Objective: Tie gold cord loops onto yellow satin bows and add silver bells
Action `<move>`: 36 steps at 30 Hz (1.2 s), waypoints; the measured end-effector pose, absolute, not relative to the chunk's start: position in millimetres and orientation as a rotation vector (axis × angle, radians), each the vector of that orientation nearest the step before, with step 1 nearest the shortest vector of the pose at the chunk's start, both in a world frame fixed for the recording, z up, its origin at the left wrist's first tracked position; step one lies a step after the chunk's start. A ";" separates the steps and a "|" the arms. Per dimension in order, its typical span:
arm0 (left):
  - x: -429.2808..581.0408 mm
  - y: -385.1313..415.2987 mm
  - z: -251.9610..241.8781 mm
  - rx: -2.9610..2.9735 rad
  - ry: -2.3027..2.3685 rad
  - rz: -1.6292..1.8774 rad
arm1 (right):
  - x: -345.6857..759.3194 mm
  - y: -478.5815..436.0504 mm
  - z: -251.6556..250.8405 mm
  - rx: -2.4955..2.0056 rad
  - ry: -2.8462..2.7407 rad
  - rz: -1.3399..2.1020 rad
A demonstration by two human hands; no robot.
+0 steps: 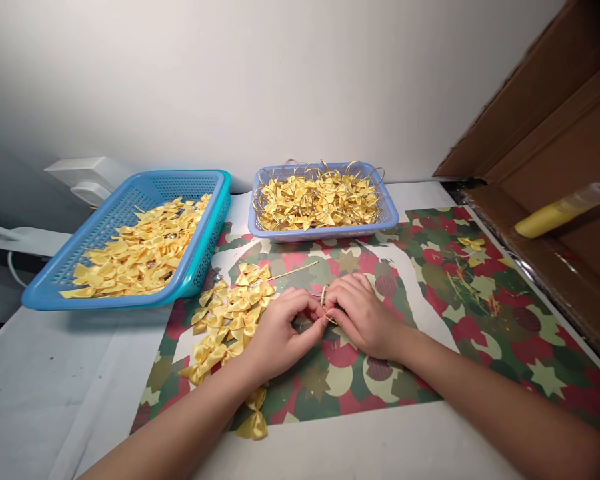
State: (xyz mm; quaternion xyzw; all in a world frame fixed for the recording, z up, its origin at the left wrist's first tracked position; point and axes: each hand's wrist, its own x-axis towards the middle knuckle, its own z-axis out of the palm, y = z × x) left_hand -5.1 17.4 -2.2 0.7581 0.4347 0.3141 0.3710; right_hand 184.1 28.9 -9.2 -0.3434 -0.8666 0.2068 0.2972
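Observation:
My left hand [285, 330] and my right hand [365, 317] meet fingertip to fingertip over the patterned sheet. Between them they pinch a thin gold cord [325, 293], part of which rises in a small loop. My fingers hide the rest of it. Just left of my left hand lies a loose pile of yellow satin bows [235, 313], with a straight gold strand [300, 269] reaching out from it to the right. One more yellow bow [254, 425] rests near the sheet's front edge, below my left wrist.
Stacked blue baskets [107, 303] at the left hold many yellow bows. A smaller blue basket [325, 233] at the back holds bows with gold loops. Cord scraps [473, 290] lie at right, near a yellow tube [555, 213] by a cardboard box [555, 107].

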 end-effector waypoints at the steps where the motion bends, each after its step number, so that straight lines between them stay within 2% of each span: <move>1: -5.1 17.3 -2.0 1.951 1.117 0.798 | 184.0 28.8 -9.4 -0.921 -2.305 0.544; 21: -4.4 18.1 2.7 1.904 1.164 0.764 | 184.6 28.9 -4.9 -0.982 -2.198 0.670; 30: -4.7 17.4 1.8 1.972 1.165 0.735 | 182.3 28.2 -4.8 -0.904 -2.255 0.369; 36: -3.3 18.1 2.5 1.984 1.155 0.726 | 181.0 26.5 -5.1 -0.930 -2.204 0.287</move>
